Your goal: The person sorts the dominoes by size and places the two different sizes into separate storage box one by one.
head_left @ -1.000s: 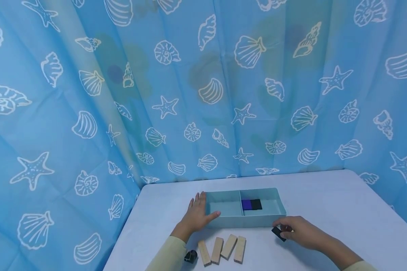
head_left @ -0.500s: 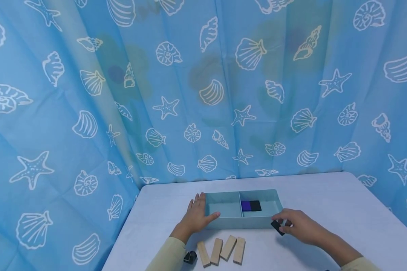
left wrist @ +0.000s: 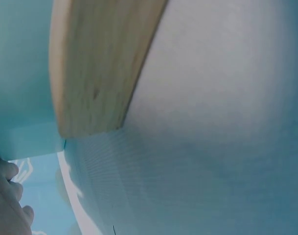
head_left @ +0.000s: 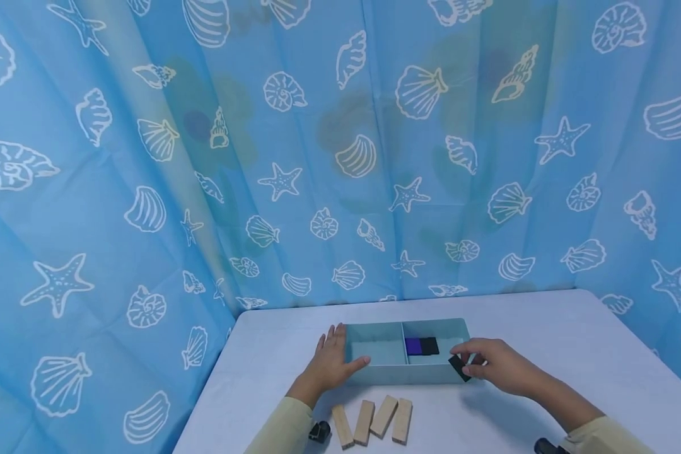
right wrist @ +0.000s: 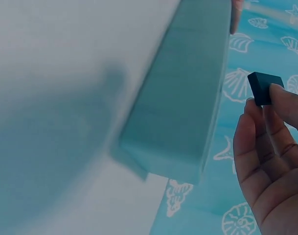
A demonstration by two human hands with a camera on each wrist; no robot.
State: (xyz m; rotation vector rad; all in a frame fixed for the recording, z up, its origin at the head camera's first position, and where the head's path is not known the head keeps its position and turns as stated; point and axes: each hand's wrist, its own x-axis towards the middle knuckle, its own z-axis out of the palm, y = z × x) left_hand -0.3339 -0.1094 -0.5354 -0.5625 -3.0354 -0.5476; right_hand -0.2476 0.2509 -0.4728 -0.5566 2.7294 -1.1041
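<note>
A two-compartment pale teal box (head_left: 374, 376) stands on the table. My left hand (head_left: 330, 366) rests on its left end, fingers along the outer side and thumb stretched over the front rim. Between thumb and fingertips my right hand (head_left: 502, 366) pinches a small black block (head_left: 459, 368), held tilted at the box's front right corner. The right wrist view shows this black block (right wrist: 265, 88) held clear of the box wall (right wrist: 183, 98). Inside the right compartment a purple block (head_left: 413, 346) and another black block (head_left: 429, 345) lie side by side against the divider.
Several plain wooden blocks (head_left: 364, 422) lie on the white table (head_left: 295, 321) in front of the box. A black strap-like object (head_left: 320, 431) shows beside the left sleeve, and a dark device (head_left: 547, 446) by the right sleeve. A blue shell-patterned curtain (head_left: 340, 157) hangs behind.
My right hand has lifted the black block from in front of the box's right corner up to its front rim. The left hand has stayed on the box.
</note>
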